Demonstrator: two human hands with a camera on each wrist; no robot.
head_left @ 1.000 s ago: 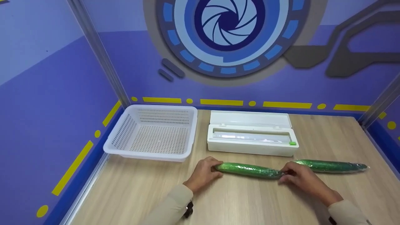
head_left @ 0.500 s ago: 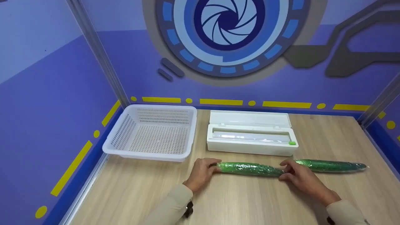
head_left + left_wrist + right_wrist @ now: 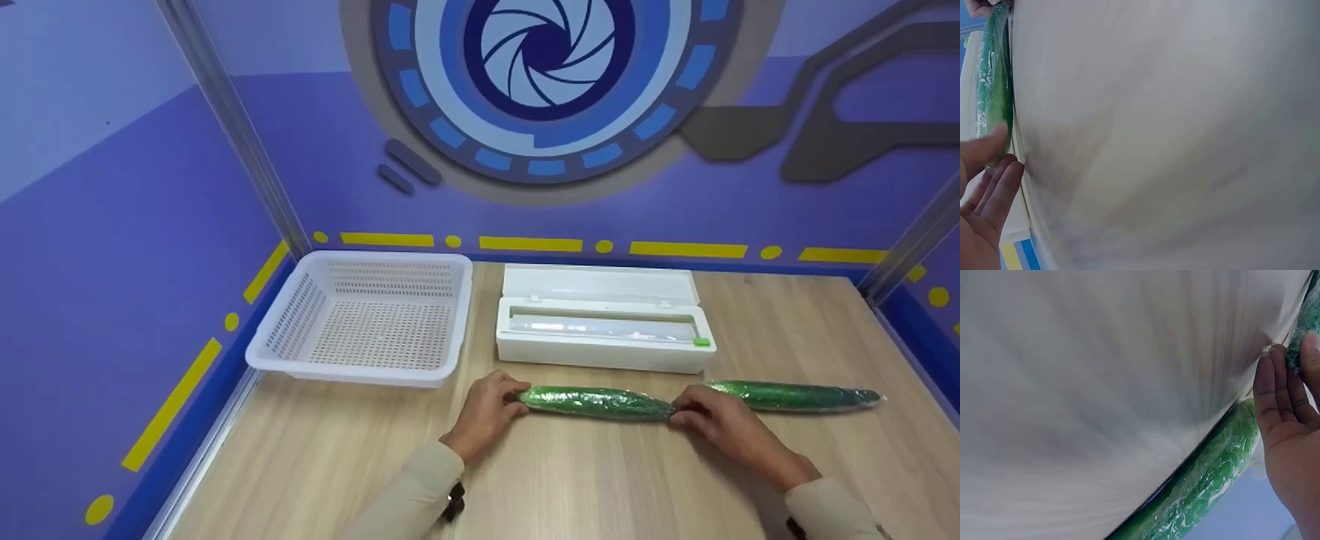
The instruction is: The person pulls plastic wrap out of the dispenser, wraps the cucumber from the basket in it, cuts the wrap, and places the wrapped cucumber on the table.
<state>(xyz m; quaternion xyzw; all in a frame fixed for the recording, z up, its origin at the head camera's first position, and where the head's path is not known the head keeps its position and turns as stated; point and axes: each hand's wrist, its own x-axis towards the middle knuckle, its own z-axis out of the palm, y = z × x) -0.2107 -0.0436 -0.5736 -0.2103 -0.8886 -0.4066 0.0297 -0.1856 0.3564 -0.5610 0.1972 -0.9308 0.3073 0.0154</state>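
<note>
A green cucumber [image 3: 596, 403] wrapped in clear cling film lies crosswise between my two hands in the head view. My left hand [image 3: 484, 414] pinches its pale left end between thumb and fingers; the left wrist view shows the thumb over the film-covered tip [image 3: 998, 107]. At the other end, my right hand [image 3: 724, 421] pinches the darker, narrowed tip, where the film looks bunched in the right wrist view [image 3: 1296, 349]. A second film-wrapped cucumber [image 3: 799, 397] lies on the table just beyond the right hand, its left end partly hidden by that hand.
Behind the cucumbers stands a white cling film box [image 3: 600, 354], lid raised, with a film roll [image 3: 600, 328] and a green slider [image 3: 701, 342]. A white perforated basket [image 3: 360, 373] sits at the back left. Printed walls [image 3: 570, 217] enclose the wooden table [image 3: 585, 480].
The held cucumber has turned slightly about its length and its right part sits a little higher in view. Both hands shifted only slightly, still at its ends. The box, basket and second cucumber stayed put.
</note>
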